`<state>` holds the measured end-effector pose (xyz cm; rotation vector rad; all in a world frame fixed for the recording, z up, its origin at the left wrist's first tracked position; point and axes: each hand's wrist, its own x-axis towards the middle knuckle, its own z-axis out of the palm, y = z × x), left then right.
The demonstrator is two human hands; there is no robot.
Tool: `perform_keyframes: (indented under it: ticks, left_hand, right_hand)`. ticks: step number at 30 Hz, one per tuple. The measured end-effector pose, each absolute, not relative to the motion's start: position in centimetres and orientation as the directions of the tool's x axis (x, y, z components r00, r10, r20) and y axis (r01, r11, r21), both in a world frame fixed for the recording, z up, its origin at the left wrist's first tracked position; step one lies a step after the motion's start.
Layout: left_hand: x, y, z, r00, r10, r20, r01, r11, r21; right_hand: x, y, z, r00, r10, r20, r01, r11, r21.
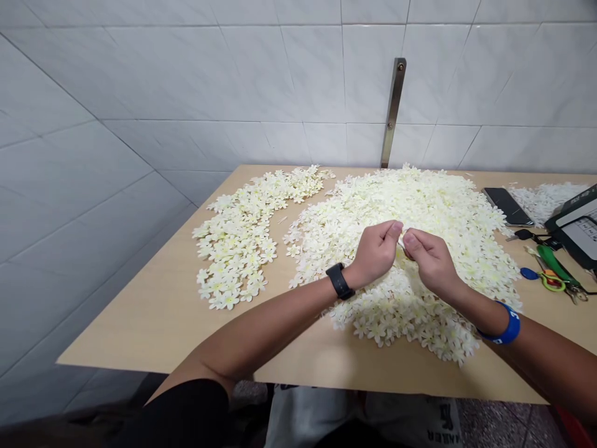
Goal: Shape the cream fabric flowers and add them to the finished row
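Above a large pile of white artificial flowers (410,199) with pale yellow centres, my two hands meet fingertip to fingertip. My left hand (377,250), with a black watch on its wrist, is closed in a pinch. Close beside it, my right hand (433,260) is also closed, thumb pressed on the curled fingers. A small white piece (402,242) shows between the two; its kind is mostly hidden by the fingers. A blue band circles my right forearm.
Left of the main pile lies a curved second heap of flowers (237,242) on the tan table (153,311). At right are a phone (508,206), small white pieces (548,200), a black box (578,227), green-handled scissors (553,281) and a blue tag (528,274). Behind stands a tiled wall (261,74).
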<state>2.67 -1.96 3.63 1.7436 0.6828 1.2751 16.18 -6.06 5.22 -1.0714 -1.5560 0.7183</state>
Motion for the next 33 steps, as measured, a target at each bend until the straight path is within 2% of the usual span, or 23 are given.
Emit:
perform_keyframes:
  ticks: [5,15,19,22,25,28,33]
  left_hand:
    - [2.6,-1.6,3.5,0.329,0.812,0.483,-0.113,-0.474,0.874]
    - [2.5,-1.9,3.3,0.321,0.804,0.499,-0.04,-0.516,0.856]
    - [2.4,-2.2,3.2,0.35,0.798,0.491,-0.031,-0.514,0.857]
    - [2.5,-2.3,3.2,0.321,0.807,0.496,-0.024,-0.517,0.856]
    - [2.7,-2.2,3.1,0.324,0.808,0.492,-0.021,-0.514,0.858]
    - [2.7,-2.1,3.0,0.29,0.82,0.494,-0.011,-0.514,0.858]
    - [2.7,-2.0,2.6,0.297,0.833,0.467,0.007,-0.49,0.871]
  right_hand:
    - [16.0,-5.8,5.1,0.006,0.901,0.434,0.323,0.409,-0.854]
    - [16.2,-5.8,4.4,-0.034,0.913,0.407,0.282,0.4,-0.872]
    - [16.2,-5.9,4.5,0.027,0.903,0.428,0.292,0.403,-0.868]
    - [16.2,-5.9,4.5,-0.038,0.904,0.425,0.303,0.416,-0.858]
    - [16.2,-5.8,4.4,0.018,0.889,0.457,0.318,0.428,-0.846]
    - [16.2,-5.7,4.3,-0.024,0.891,0.452,0.35,0.431,-0.831]
    - [16.1,-5.6,4.0,0.007,0.888,0.46,0.365,0.426,-0.828]
